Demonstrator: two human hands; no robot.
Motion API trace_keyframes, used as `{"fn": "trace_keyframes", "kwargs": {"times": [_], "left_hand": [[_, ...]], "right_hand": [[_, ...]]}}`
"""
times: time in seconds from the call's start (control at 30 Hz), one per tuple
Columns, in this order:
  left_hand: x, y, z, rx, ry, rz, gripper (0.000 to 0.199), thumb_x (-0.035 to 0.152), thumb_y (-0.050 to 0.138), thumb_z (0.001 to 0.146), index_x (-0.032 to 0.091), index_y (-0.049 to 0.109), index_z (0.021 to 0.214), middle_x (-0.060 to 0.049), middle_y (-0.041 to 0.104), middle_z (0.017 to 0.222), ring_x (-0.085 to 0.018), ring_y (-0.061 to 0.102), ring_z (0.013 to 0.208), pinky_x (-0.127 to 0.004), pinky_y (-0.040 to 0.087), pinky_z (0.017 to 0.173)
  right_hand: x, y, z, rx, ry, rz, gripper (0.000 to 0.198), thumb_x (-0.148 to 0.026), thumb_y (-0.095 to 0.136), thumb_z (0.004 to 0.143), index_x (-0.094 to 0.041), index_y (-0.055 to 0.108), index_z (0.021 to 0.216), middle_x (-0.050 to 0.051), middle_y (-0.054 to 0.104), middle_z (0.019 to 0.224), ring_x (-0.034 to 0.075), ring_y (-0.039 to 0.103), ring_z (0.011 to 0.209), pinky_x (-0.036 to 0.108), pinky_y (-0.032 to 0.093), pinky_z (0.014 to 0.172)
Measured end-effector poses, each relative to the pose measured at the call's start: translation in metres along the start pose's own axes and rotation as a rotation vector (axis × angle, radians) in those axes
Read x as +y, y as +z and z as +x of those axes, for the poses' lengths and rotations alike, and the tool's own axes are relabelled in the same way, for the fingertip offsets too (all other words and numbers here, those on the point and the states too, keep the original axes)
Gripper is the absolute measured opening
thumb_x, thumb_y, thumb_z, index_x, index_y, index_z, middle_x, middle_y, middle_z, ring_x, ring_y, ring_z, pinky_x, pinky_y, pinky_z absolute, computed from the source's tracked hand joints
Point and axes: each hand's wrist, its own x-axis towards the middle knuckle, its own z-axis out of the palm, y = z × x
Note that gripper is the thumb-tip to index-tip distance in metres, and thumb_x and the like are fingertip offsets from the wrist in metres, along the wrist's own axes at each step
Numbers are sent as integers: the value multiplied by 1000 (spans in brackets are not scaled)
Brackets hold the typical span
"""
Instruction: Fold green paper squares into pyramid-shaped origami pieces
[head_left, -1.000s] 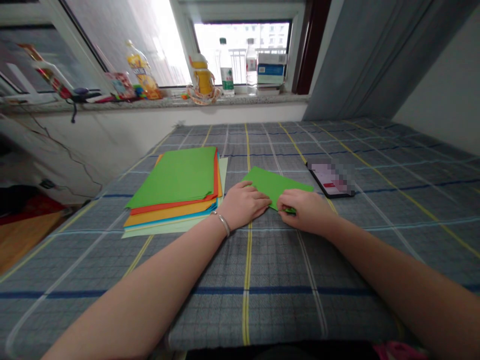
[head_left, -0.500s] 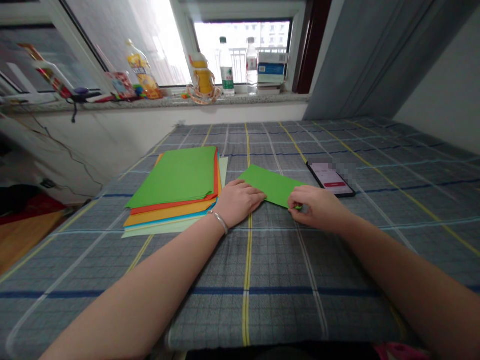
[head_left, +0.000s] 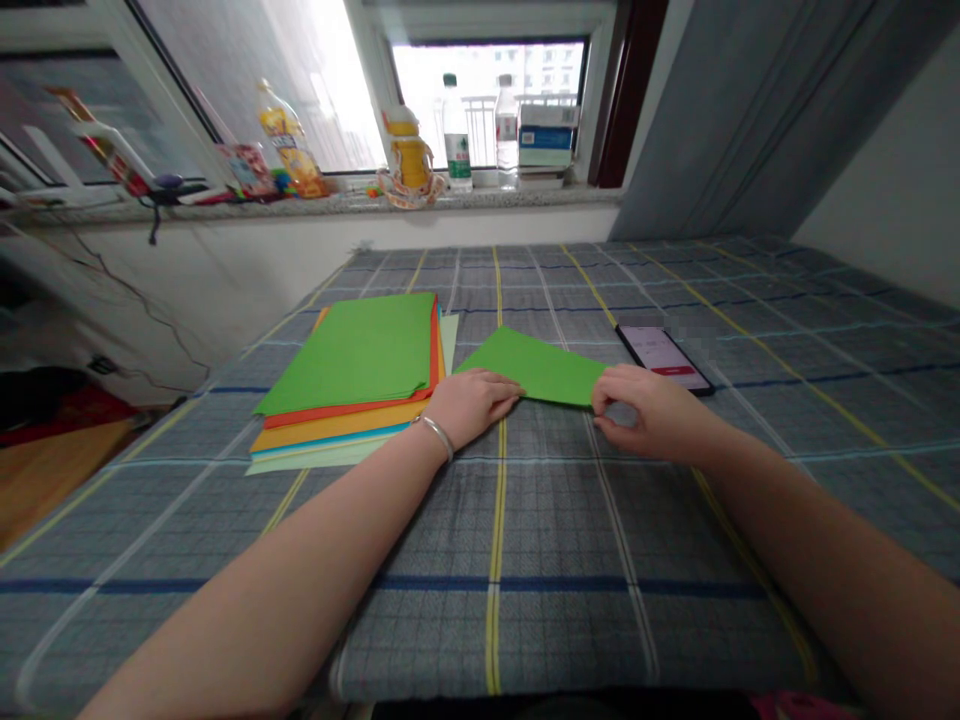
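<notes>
A small sheet of green paper (head_left: pixel 540 365), which looks folded, lies at an angle on the checked cloth between my hands. My left hand (head_left: pixel 478 405), with a silver bangle at the wrist, rests palm down over the paper's near left edge, fingers stretched out to the right. At the near right corner my right hand (head_left: pixel 637 408) has its fingers curled, thumb and forefinger tips close together on the paper's edge. The hand itself hides that corner. Just left of my left hand lies a stack of coloured paper (head_left: pixel 356 350), green on top.
A phone (head_left: pixel 664 358) with a lit screen lies beyond my right hand. The checked cloth (head_left: pixel 555 530) covers the surface. Along the windowsill (head_left: pixel 337 205) stand a yellow drink bottle (head_left: pixel 291 145), a yellow cup (head_left: pixel 409 155), two clear bottles and boxes (head_left: pixel 546 138).
My right hand has shifted slightly right along the paper's near edge, its thumb lower now. My left hand has slid a little left, and more of the paper's left side shows.
</notes>
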Motion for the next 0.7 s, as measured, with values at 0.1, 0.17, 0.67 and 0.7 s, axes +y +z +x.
{"fn": "trace_keyframes", "kwargs": {"times": [0.1,0.17,0.67,0.7], "left_hand": [[-2,-1,0,-10,26,-41,26,30,48,97,26,72,108,0,73,110,-16,68,98,-27,53,82],[-1,-2,0,-21,79,-97,27,30,47,98,25,71,110,0,73,112,-15,68,99,-27,53,85],[2,-2,2,-107,37,-219,35,32,41,99,17,69,114,-6,69,120,-18,62,112,-33,44,103],[3,-1,1,-117,-14,-177,34,32,43,98,17,68,116,-7,67,123,-19,60,114,-34,43,104]], "right_hand": [[4,4,-1,2,40,-29,28,-30,69,76,-20,60,101,9,66,106,26,58,104,41,47,89],[7,7,-1,-30,49,-52,43,-27,70,75,-19,58,116,12,63,120,29,55,115,45,45,97],[11,9,-3,-233,74,-25,36,-5,55,71,-18,62,104,13,64,124,28,57,118,44,44,101],[11,9,-3,-241,76,-28,36,-4,54,71,-17,61,104,13,63,125,28,57,118,44,44,102]]}}
